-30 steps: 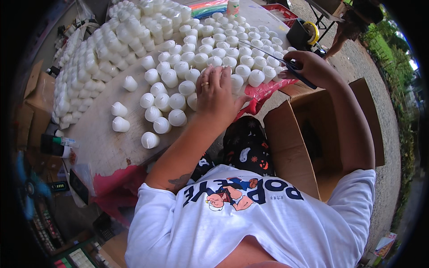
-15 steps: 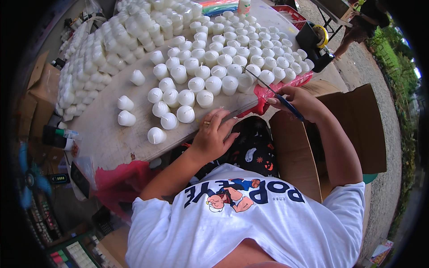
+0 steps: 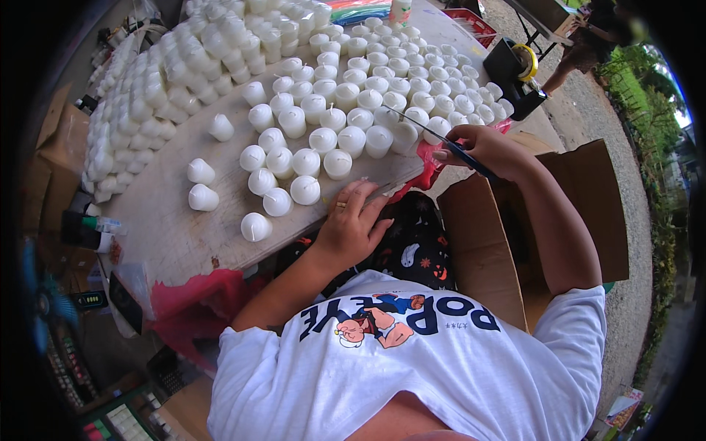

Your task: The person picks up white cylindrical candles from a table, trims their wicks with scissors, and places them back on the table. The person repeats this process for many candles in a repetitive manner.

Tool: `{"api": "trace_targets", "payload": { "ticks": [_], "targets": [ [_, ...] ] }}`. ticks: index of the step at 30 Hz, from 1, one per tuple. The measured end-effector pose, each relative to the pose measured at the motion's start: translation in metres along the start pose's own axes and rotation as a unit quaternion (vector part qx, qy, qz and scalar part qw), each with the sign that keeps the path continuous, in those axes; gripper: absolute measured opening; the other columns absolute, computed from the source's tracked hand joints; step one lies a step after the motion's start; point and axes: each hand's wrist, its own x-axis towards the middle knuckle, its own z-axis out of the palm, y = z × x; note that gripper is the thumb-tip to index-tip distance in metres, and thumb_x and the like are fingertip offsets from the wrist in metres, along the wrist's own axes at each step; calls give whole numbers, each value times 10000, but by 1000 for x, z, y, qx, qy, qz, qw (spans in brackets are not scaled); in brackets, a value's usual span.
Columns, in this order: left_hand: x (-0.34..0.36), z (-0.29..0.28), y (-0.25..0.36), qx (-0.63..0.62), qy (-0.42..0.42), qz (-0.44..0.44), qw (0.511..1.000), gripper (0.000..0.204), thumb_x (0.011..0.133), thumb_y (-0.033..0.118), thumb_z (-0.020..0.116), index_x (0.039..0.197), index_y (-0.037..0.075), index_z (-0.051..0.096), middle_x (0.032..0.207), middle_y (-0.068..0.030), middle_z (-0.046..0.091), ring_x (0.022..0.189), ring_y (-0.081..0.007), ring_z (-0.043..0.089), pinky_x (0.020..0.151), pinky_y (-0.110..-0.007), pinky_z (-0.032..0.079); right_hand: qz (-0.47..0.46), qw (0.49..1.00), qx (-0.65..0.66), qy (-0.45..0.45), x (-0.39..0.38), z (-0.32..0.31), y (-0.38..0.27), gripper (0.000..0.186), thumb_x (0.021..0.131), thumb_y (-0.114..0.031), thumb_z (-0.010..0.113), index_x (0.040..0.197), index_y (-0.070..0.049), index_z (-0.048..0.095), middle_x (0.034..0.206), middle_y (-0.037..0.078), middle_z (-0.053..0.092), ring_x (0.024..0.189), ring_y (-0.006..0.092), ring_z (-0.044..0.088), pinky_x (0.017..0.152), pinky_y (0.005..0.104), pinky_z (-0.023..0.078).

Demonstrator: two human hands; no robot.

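Since half a second ago your left hand (image 3: pixel 351 226) has stayed at the worktop (image 3: pixel 173 235) edge, fingers loosely spread, holding nothing. Your right hand (image 3: pixel 482 149) pinches a thin blue-handled tool (image 3: pixel 441 140), its tip reaching among the white candles (image 3: pixel 338 163) just ahead of both hands. A cardboard box (image 3: pixel 500 228) sits below your right forearm.

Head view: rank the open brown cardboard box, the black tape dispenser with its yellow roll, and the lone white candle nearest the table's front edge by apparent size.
1. Open brown cardboard box, by far the largest.
2. Black tape dispenser with its yellow roll.
3. Lone white candle, the smallest.

The dispenser lies farther from the camera and nearer the fisheye rim, so its lead over the candle is probably understated.
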Motion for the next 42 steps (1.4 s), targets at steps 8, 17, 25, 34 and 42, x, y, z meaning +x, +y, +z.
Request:
{"api": "trace_targets", "payload": {
  "ticks": [8, 17, 25, 34, 42],
  "targets": [
    [-1, 0, -1, -4, -2, -3, 1000, 394, 753, 179, 739, 1091, 33, 596, 1184, -159, 503, 1140, -374, 492, 966, -464, 406, 29, 999, 29, 29, 9, 3, 3, 489, 761, -370, 796, 1077, -42, 616, 820, 52, 655, 724, 96, 570, 645, 271, 469],
    [-2, 1, -3, -15, -4, -12, 1000, 379, 767, 199, 728, 1091, 48, 604, 1187, -154, 512, 1144, -367, 492, 971, -458, 405, -78, 967, -220, 101, 9, -22, -30, 559, 732, -375, 802, 1155, -70, 601, 998, 141, 667, 935, 237, 650, 816, 341, 491],
    [-4, 1, -3, -20, 1, -9, 1000, 378, 762, 191, 734, 1082, 36, 604, 1185, -156, 526, 1157, -353, 494, 980, -448, 399, -126, 960, -236, 86, 18, -31, -53, 631, 695, -461, 808, 1151, -77, 602, 1007, 147, 663, 928, 279, 645, 811, 354, 495],
    [-4, 0, -2, -23, -1, -6, 1000, 346, 771, 198, 725, 1060, 39, 618, 1189, -151, 531, 1174, -342, 496, 989, -449, 400, -119, 932, -284, 192, 36, -20, -52, 612, 718, -554, 754, 1088, -84, 628, 909, 126, 663, 843, 269, 647, 733, 363, 499],
    [-6, 1, -3, -23, -4, -10, 1000, 335, 776, 197, 720, 1059, 50, 616, 1200, -152, 523, 1177, -342, 490, 989, -451, 403, -6, 977, 153, -150, 38, -26, -72, 568, 909, -583, 506, 1014, -41, 639, 652, 10, 555, 570, 80, 517, 492, 236, 372]
  ]
}}
